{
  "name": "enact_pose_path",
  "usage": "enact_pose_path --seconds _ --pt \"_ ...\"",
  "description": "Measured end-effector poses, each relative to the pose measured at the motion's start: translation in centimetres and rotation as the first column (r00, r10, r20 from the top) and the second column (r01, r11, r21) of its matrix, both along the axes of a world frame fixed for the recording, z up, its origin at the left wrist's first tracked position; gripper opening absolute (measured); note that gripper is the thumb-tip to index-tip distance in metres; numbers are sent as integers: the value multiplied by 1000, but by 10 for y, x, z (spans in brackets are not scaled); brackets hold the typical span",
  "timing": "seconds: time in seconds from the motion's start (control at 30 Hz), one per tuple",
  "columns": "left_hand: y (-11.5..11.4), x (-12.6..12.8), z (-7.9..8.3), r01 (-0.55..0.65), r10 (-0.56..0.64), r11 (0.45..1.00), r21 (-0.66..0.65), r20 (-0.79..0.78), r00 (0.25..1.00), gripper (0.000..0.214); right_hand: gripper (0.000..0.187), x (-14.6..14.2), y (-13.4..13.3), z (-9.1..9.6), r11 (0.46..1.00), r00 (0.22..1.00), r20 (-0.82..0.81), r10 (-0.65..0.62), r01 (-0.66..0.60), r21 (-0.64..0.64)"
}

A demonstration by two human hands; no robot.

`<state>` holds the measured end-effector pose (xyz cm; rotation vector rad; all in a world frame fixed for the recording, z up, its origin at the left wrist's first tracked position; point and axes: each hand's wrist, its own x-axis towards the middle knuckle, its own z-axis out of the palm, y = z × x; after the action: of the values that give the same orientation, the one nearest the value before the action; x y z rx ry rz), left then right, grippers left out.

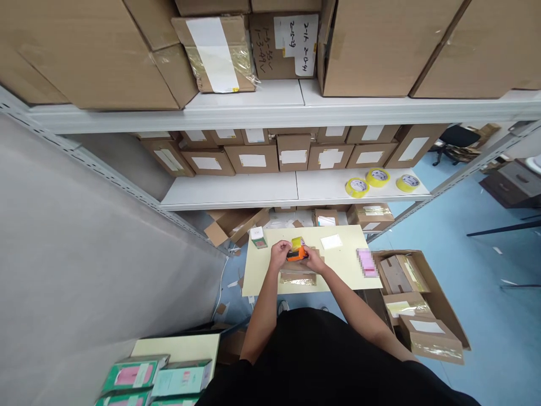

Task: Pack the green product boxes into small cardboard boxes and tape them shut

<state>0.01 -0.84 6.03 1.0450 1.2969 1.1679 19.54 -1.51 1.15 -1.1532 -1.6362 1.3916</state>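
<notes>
An orange tape dispenser with a roll of yellow tape on it is held between both my hands above the table. My right hand is closed round its right end. At its left end, the fingers of my left hand are pinched against the dispenser; whether they also grip the tape's end is too small to tell. Directly below lies a cardboard box with shiny clear tape along its near side. The pale yellow table carries all of this.
A small green-and-white box, a white paper and a pink pack lie on the table. Yellow tape rolls rest on the shelf ahead. Right stands a large carton of taped boxes; green packs are lower left.
</notes>
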Motion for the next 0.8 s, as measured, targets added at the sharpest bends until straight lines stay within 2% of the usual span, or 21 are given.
enact_pose_path --seconds 0.2,0.33,0.43,0.6,0.8 --pt "-4 2 6 -44 40 998 52 76 996 27 28 -1 1 13 997 1000 11 8 -9 82" --pt "-6 1 10 -32 29 998 59 62 998 27 22 1 -1 17 987 999 52 -12 3 159" --pt "-7 2 15 -22 20 1000 20 75 997 31 14 5 -1 16 970 991 114 -75 46 238" --pt "-5 9 22 -7 16 991 -134 65 998 35 9 15 2 12 946 980 147 -135 84 312" --pt "-1 15 23 -86 94 990 -110 74 993 34 13 15 -1 13 946 978 155 -137 83 315"
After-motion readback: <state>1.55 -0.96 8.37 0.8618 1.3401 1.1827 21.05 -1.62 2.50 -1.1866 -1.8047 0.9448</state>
